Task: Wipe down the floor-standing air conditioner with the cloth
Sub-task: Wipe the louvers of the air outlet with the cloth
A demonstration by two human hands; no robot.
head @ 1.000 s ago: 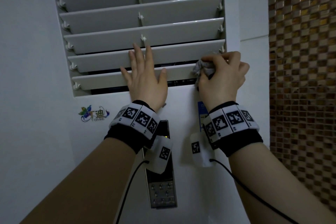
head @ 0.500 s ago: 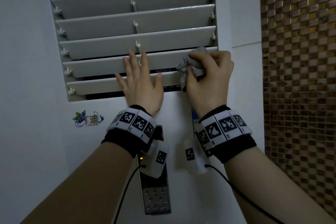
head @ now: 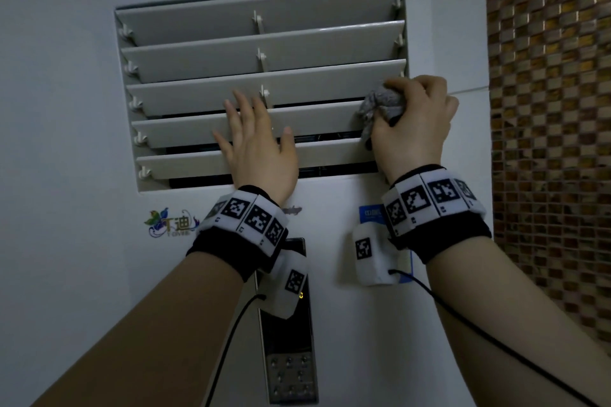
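Note:
The white floor-standing air conditioner (head: 357, 218) fills the view, its louvred vent (head: 264, 66) made of several grey slats. My left hand (head: 261, 152) lies flat with straight fingers on the two lowest slats near the middle. My right hand (head: 413, 129) grips a bunched grey cloth (head: 380, 106) and holds it against the right end of the lower slats, by the vent frame.
A dark control panel with buttons (head: 291, 340) runs down the unit below my left wrist. A blue label (head: 372, 213) and a coloured logo (head: 172, 223) sit on the front. A brown mosaic tile wall (head: 549, 109) stands close on the right.
My right hand and the cloth slid left along the slat, then back to its right end and a little higher. My left hand has stayed flat on the lower slats.

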